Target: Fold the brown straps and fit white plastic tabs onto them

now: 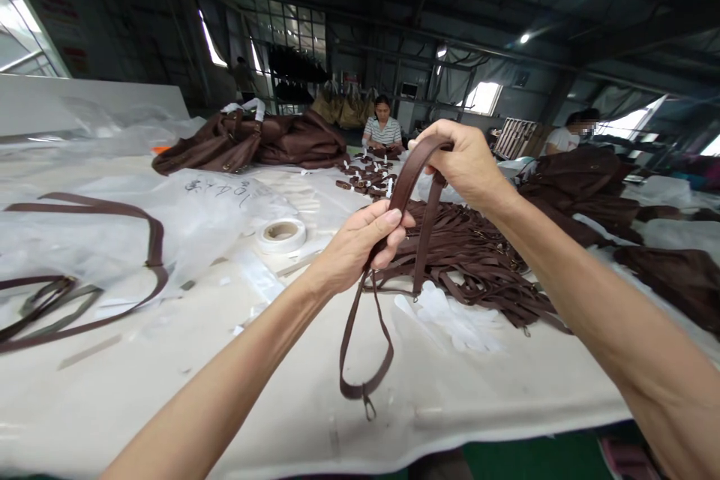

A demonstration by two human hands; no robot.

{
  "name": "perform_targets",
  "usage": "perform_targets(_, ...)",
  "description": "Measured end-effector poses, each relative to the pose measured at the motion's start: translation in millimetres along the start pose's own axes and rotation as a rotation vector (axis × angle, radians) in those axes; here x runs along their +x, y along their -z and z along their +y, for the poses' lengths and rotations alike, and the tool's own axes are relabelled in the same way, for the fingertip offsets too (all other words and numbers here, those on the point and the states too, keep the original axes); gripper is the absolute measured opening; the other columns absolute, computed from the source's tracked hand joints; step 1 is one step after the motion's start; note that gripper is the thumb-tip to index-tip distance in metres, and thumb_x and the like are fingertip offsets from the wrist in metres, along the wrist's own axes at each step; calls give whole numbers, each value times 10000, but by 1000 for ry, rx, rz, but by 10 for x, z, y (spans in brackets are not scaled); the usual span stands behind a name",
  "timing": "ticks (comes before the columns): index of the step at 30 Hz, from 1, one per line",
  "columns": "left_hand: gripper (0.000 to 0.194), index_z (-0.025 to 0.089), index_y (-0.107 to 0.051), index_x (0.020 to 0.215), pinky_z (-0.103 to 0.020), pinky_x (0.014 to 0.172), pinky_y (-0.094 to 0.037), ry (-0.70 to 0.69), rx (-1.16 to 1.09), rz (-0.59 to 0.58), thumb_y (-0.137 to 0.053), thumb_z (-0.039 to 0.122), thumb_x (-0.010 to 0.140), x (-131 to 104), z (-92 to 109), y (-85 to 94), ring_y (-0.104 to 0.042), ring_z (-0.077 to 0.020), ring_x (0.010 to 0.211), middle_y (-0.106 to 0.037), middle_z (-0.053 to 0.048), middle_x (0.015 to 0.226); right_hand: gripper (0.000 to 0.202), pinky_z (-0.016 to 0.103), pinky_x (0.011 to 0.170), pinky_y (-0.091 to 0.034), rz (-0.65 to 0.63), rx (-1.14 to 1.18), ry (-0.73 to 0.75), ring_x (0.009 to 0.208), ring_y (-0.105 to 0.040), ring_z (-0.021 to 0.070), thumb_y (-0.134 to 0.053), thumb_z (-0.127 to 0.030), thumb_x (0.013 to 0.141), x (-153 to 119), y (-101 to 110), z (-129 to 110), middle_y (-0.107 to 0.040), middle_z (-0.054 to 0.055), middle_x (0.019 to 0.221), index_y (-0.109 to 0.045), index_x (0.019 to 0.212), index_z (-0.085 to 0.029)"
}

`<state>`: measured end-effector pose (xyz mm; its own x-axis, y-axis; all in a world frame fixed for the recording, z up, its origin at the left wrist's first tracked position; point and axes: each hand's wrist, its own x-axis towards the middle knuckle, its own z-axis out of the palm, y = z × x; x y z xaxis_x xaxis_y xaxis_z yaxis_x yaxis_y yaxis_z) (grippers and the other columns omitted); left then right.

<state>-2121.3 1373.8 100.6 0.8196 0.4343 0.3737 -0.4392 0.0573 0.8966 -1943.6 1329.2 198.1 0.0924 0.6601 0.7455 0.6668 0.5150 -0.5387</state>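
Observation:
A dark brown bag strap (415,169) is stretched in an arch between my two hands above the table. My left hand (368,244) pinches it between thumb and fingers at the lower left. At the upper right, my right hand (461,161) grips the top of the arch. Below my left hand the strap hangs in a loop, with a metal clip (368,409) at its bottom. Another length drops from my right hand. Behind and below lies a heap of similar brown straps (466,255), with white gloves (455,315) at its near edge.
A roll of white tape (280,235) sits left of my hands. Loose straps (154,247) and plastic sheeting (219,217) lie at the left. Brown bags (253,139) are piled at the back, more brown pieces (585,187) at the right. A person (382,126) sits across the table (270,405).

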Motion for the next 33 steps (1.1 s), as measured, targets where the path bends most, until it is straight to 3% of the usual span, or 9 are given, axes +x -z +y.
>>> perform_targets(5,276,157,-611,981,-150,421,-298,-9,9,47,-597,430,940,-192,-133,-10,-421,-35,431,-473,57,638,313,194,474,-352,36,58,16,523,-425,70,-680,-393,875,0,-233,-113,-447,-62,580,-523,710,-179)
perform_targets(12,312,174,-579,1040,-221,569,-415,129,166,172,-554,473,955,-981,-733,319,-508,-92,559,-494,37,700,415,203,397,-306,68,196,4,459,-350,75,-632,-565,885,249,-289,-86,-395,-63,557,-484,720,-214)
perform_targets(18,307,195,-596,997,-282,705,-442,140,304,399,-497,485,972,-1443,-1185,432,-567,-157,704,-593,-10,760,392,208,390,-270,81,208,-56,471,-324,76,-629,-494,912,281,-396,-339,-431,-56,563,-471,691,-211)
perform_targets(21,278,204,-657,970,-320,880,-457,94,354,434,-557,462,944,-1379,-1264,484,-608,-211,987,-656,-77,1086,400,204,399,-262,75,241,-94,471,-306,76,-613,-474,928,290,-454,-429,-401,-64,545,-443,675,-214)
perform_targets(23,254,213,-698,951,-368,1067,-377,55,389,382,-603,446,917,-1239,-1262,508,-483,-269,1288,-543,-82,1386,412,205,396,-251,61,287,-104,464,-299,80,-613,-470,929,311,-482,-462,-367,-71,529,-415,666,-222)
perform_targets(25,257,211,-717,893,-409,1171,-263,18,401,317,-608,442,910,-1063,-1252,512,-312,-295,1438,-445,-58,1506,419,208,390,-239,40,350,-102,451,-287,84,-613,-460,931,341,-505,-484,-335,-78,515,-390,661,-229)
perform_targets(27,277,206,-718,872,-440,1190,-237,-8,390,260,-603,455,906,-886,-1262,496,-290,-304,1453,-454,-62,1507,414,211,381,-229,23,399,-93,430,-270,85,-605,-444,938,380,-523,-500,-312,-85,500,-385,659,-232)
perform_targets(29,295,200,-708,899,-443,1157,-300,-22,387,228,-587,469,911,-745,-1298,471,-385,-302,1395,-525,-86,1442,395,215,374,-226,30,420,-79,409,-256,82,-592,-426,948,421,-522,-511,-303,-89,489,-403,661,-232)
perform_targets(33,341,191,-667,979,-351,942,-466,-27,464,295,-505,489,948,-682,-1350,495,-602,-230,1062,-685,-90,1088,334,216,385,-274,70,375,-51,401,-281,82,-567,-400,958,396,-325,-476,-347,-88,482,-472,691,-224)
